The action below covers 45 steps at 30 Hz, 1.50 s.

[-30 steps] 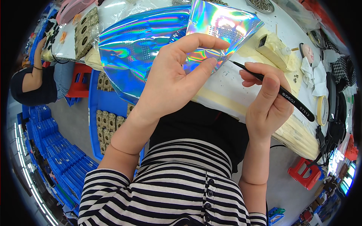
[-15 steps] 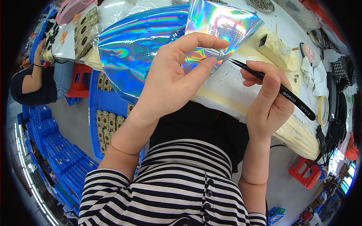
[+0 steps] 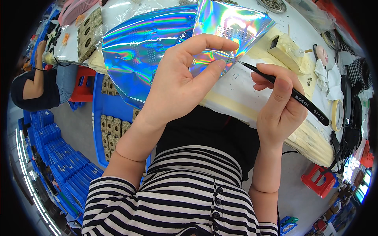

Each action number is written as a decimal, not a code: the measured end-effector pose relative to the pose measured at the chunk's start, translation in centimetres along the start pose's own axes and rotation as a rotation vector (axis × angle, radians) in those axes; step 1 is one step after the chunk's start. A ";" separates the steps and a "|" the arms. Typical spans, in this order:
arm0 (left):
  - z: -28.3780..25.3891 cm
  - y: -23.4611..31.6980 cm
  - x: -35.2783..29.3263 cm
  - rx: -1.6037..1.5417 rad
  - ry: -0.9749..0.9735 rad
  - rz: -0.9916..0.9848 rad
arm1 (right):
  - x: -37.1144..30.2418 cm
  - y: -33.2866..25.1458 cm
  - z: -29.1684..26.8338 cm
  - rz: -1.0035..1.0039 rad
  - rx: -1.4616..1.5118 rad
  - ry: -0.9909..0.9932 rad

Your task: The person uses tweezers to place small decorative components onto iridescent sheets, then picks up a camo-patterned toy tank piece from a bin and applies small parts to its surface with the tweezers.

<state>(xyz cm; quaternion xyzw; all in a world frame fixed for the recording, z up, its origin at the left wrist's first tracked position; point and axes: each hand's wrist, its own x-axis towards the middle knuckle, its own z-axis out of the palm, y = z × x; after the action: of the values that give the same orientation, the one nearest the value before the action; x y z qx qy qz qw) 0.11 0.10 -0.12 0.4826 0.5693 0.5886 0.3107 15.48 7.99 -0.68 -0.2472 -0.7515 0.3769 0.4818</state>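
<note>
An iridescent silver-blue film sheet [image 3: 145, 47], with a brighter flap [image 3: 232, 19] bearing rows of small dots, lies over the table's near side. My left hand [image 3: 183, 74] grips the flap, thumb and forefinger pressed on it near its lower corner and a gap between them. Its other fingers are mostly hidden. My right hand [image 3: 281, 102] is closed around black pointed tweezers [image 3: 303, 103]. Their tips reach the flap's edge just right of my left thumb; anything tiny between them is too small to make out.
Blocks of yellowish tape-wrapped material [image 3: 285, 53], a tape roll [image 3: 336, 115] and a dish of small metal parts [image 3: 274, 4] are at the right and back. A blue tray [image 3: 118, 104] with patterned pieces sits left below the table. Another person [image 3: 31, 86] is at far left.
The tweezer tips look slightly closer together. My hands and the film sheet have stayed in nearly the same place.
</note>
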 end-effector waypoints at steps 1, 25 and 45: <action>0.0 0.0 0.0 0.002 0.000 -0.001 | 0.0 0.0 0.0 -0.001 -0.001 -0.005; 0.0 0.0 0.0 -0.005 -0.008 0.000 | -0.1 0.3 0.2 0.018 0.068 0.036; -0.1 0.0 0.1 0.029 -0.002 0.005 | 0.0 0.3 0.1 -0.020 0.022 -0.020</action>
<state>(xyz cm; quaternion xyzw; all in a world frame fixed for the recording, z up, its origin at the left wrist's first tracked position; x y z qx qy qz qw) 0.04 0.14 -0.10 0.4889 0.5763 0.5807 0.3028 15.45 8.13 -0.99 -0.2307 -0.7546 0.3829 0.4804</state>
